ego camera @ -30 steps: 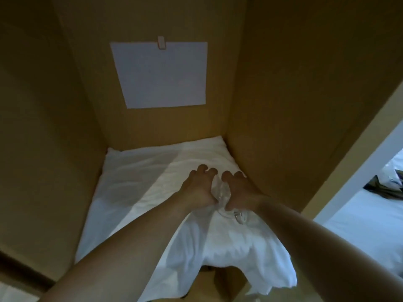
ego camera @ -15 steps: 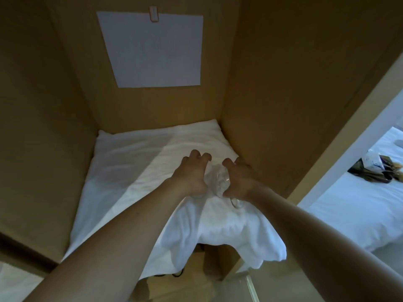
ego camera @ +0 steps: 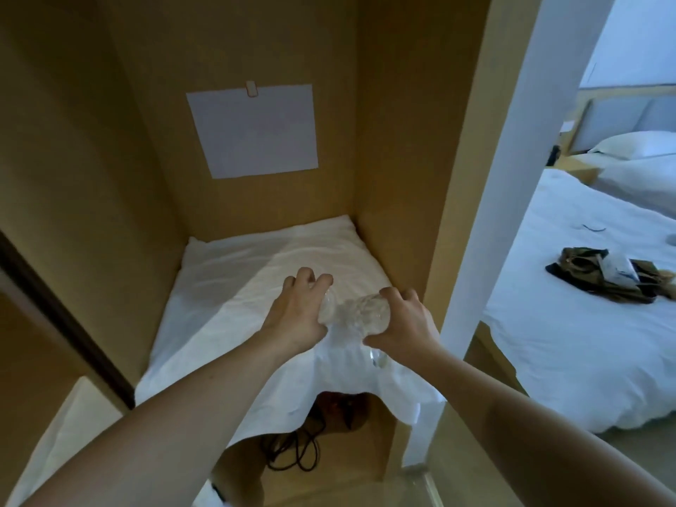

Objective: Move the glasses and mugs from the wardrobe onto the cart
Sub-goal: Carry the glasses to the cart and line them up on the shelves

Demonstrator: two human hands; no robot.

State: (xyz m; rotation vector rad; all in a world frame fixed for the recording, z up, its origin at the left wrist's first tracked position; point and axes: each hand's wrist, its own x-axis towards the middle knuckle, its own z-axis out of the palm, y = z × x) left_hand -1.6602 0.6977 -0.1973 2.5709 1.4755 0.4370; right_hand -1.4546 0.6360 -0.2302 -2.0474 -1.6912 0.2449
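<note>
Both my hands are inside the wardrobe (ego camera: 395, 115), over the white cloth (ego camera: 234, 305) that covers its shelf. The left hand (ego camera: 298, 316) curls its fingers over one clear glass (ego camera: 326, 305); the right hand (ego camera: 402, 325) grips a second, textured glass (ego camera: 365, 312) from the right side. The two glasses sit touching between my palms. Their outlines are hard to make out: clear glass against white cloth, partly hidden by my fingers. A glint of glass under the right wrist may be a base or stem; I cannot tell which. I cannot tell whether the glasses rest on the cloth or are lifted off it.

Edges: the right wardrobe wall stands just beside the right hand, and a white post (ego camera: 490, 214) is near the right forearm. The left wall is well apart from the left hand. The cloth hangs over the shelf's front edge; a dark cable (ego camera: 292, 451) lies below, partly hidden. A paper sheet (ego camera: 252, 131) is clipped to the back panel. A bed (ego camera: 585, 323) with a dark bundle (ego camera: 607, 276) lies to the right. The cart is out of frame.
</note>
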